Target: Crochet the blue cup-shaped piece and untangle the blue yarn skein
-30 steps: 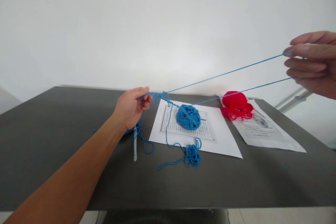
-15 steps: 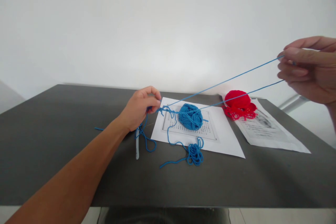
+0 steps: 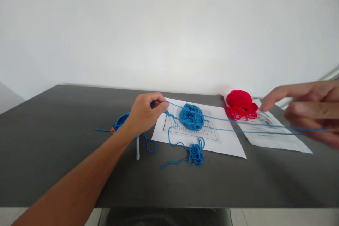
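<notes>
My left hand (image 3: 144, 113) is closed in a pinch on a strand of blue yarn (image 3: 238, 126) near the left edge of a printed sheet (image 3: 225, 141). The strand runs in two lines across to my right hand (image 3: 307, 111), which is blurred, low over the table at the right, with the yarn passing between its fingers. A blue yarn ball (image 3: 191, 116) sits on the sheet. A loose blue tangle (image 3: 195, 153) lies in front of it. A pale crochet hook (image 3: 137, 147) lies by my left wrist.
A red yarn ball (image 3: 239, 103) with loose red loops rests on a second printed sheet (image 3: 275, 136) at the right. A small blue crocheted piece (image 3: 119, 122) lies left of my left hand. The dark table (image 3: 53, 141) ends at a white wall.
My right hand has dropped from high at the right to just above the table, bringing the stretched strands down nearly level. My left hand shifted slightly right; the blue crocheted piece now shows.
</notes>
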`<state>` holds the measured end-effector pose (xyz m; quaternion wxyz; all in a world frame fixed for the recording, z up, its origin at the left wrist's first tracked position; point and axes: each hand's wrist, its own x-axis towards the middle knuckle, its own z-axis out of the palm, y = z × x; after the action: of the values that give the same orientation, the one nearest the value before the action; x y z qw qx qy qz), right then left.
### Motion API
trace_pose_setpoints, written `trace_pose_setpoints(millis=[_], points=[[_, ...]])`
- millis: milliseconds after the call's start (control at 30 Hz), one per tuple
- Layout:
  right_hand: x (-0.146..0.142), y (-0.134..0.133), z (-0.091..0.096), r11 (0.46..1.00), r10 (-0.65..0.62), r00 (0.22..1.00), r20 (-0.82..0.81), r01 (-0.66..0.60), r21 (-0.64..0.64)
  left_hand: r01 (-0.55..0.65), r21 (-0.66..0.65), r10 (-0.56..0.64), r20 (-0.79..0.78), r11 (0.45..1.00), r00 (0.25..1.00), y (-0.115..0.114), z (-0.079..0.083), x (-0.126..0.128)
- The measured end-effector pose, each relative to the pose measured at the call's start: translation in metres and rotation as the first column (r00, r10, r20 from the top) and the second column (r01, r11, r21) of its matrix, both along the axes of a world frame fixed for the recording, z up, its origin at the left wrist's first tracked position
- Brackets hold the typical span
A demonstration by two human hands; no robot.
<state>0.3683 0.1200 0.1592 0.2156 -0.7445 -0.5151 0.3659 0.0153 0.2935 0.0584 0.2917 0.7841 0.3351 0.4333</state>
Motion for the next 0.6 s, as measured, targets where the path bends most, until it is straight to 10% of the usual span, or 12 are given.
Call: trace_pose_setpoints(millis=[100, 200, 333, 600], points=[[-0.050, 0.008, -0.009, 0.883, 0.266, 0.949, -0.167, -0.310, -0.353, -0.031, 0.020, 0.029, 0.060, 0.999, 0.998, -0.003, 0.000, 0.002], [-0.093, 0.021, -0.022, 0.776, 0.488, 0.869, 0.079, -0.391, -0.495, -0.051, 0.030, 0.047, 0.117, 0.998, 0.992, -0.006, -0.001, 0.003], [-0.130, 0.033, -0.043, 0.789, 0.614, 0.658, 0.435, -0.520, -0.327, -0.046, 0.029, 0.040, 0.180, 0.999, 0.983, -0.008, -0.004, 0.002], [-0.147, 0.048, -0.073, 0.738, 0.673, 0.650, 0.354, -0.619, -0.268, -0.008, -0.044, 0.022, 0.316, 0.999, 0.948, -0.011, -0.005, -0.004]])
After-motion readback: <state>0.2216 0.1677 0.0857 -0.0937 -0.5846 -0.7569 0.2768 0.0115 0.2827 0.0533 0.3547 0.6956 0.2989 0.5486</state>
